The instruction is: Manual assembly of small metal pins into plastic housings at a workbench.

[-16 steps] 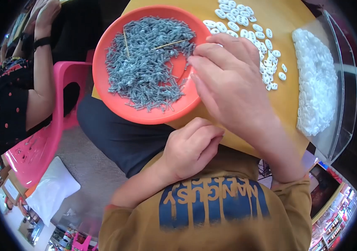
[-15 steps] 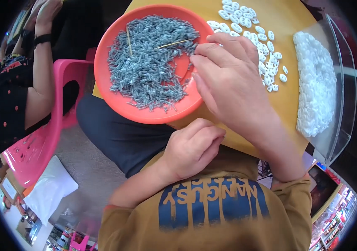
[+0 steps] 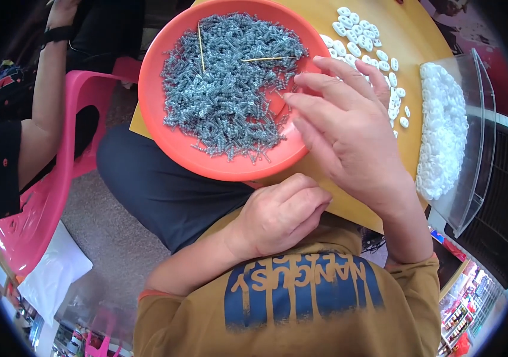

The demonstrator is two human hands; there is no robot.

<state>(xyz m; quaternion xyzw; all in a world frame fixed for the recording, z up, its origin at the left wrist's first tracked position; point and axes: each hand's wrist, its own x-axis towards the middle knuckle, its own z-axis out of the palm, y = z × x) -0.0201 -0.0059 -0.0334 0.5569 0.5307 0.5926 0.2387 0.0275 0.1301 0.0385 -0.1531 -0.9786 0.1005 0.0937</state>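
A red round basin holds a heap of small grey coil springs. Two thin wooden sticks lie on the heap. Over the basin's right rim reaches my right hand, its fingers apart and their tips by a few loose springs; I see nothing held in it. My left hand is closed, just below the basin and in front of my shirt. Whatever its fingers pinch is hidden. Beyond my right hand, small white oval pieces with holes lie scattered on the yellow table, partly covered by that hand.
At the table's right stands a clear plastic tray beside a large heap of white pieces. On the left is a pink plastic chair with another person's arm near it. A white bag lies on the floor.
My right hand's fingers have spread and sit slightly lower and further right. The basin appears shifted a little up and right as the view moves. My left hand stays closed.
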